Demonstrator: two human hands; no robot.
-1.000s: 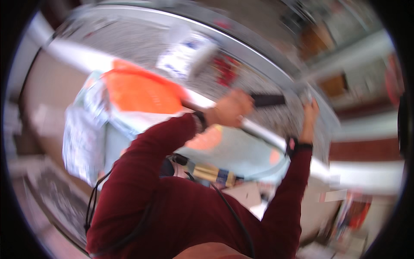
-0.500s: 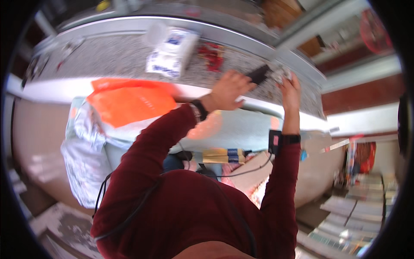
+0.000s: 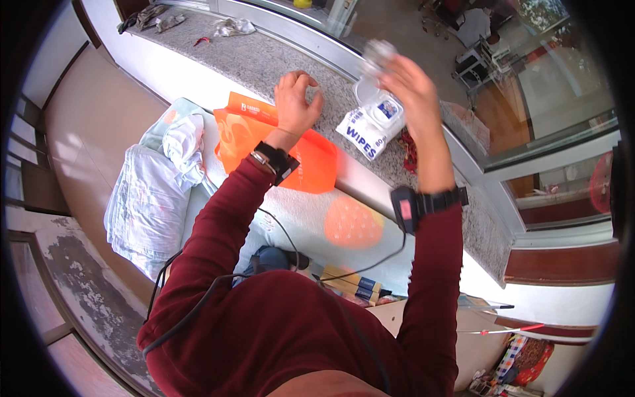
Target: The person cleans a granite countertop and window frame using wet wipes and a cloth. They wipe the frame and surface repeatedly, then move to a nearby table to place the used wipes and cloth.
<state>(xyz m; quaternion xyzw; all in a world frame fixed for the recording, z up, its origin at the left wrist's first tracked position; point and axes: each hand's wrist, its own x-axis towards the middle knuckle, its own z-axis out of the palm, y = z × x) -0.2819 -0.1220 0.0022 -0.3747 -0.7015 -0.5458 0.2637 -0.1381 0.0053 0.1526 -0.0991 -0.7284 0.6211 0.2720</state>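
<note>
My left hand (image 3: 296,104) is raised over the granite sill beside the orange bag (image 3: 307,164), its fingers curved and apart from the thumb, with nothing visible in it. My right hand (image 3: 413,86) is near the window, smeared by motion. Its fingers close on a blurred, crumpled greyish-white wipe (image 3: 379,54). Just below that hand lies a white pack of wet wipes (image 3: 360,134) with blue print, its round plastic lid (image 3: 366,90) flipped up. Red crumpled pieces (image 3: 409,153) lie next to the pack, partly hidden by my right forearm.
The granite sill (image 3: 264,59) runs along the window (image 3: 423,73). At its far left lie a crumpled grey-white cloth (image 3: 233,27), a small red scrap (image 3: 202,41) and dark rags (image 3: 151,16). Below it, a pale bed cover (image 3: 297,212) holds folded bedding (image 3: 149,198). Cables hang by my arms.
The view has swung to the right-hand window side less and further left. Both hands have moved left along the sill; my right hand carries the wipe past the pack. A dark object is no longer visible.
</note>
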